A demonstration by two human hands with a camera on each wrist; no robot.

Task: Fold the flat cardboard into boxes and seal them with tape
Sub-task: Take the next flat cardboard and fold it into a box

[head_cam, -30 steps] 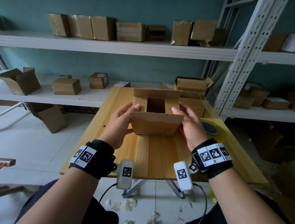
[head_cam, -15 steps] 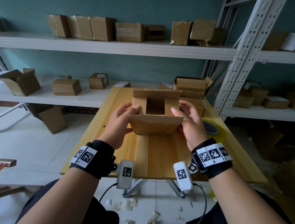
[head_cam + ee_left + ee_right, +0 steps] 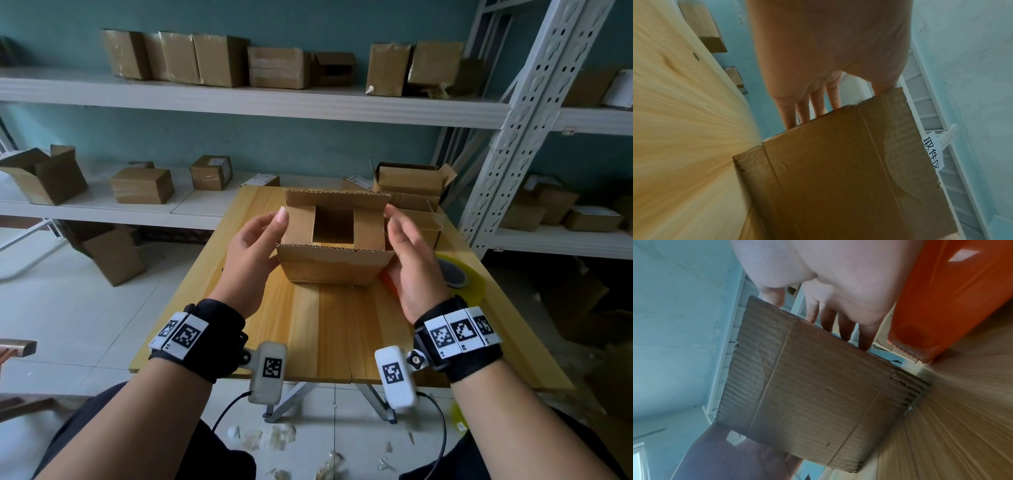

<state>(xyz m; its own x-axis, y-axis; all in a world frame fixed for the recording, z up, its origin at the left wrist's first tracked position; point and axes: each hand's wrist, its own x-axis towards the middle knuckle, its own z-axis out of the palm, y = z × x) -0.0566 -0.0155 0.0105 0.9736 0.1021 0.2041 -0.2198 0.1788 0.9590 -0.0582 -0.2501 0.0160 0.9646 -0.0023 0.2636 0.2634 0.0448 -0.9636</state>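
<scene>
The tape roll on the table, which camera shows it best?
The head view. There the tape roll lies flat on the table behind the right hand, partly hidden. The right wrist view shows only an orange tape dispenser, not the roll. The left wrist view shows neither.

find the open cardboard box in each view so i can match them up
Head: open cardboard box at centre, on the wooden table.
Left wrist: lower centre-right, below the fingers.
Right wrist: centre.
Shared landmark: the wooden table.
</scene>
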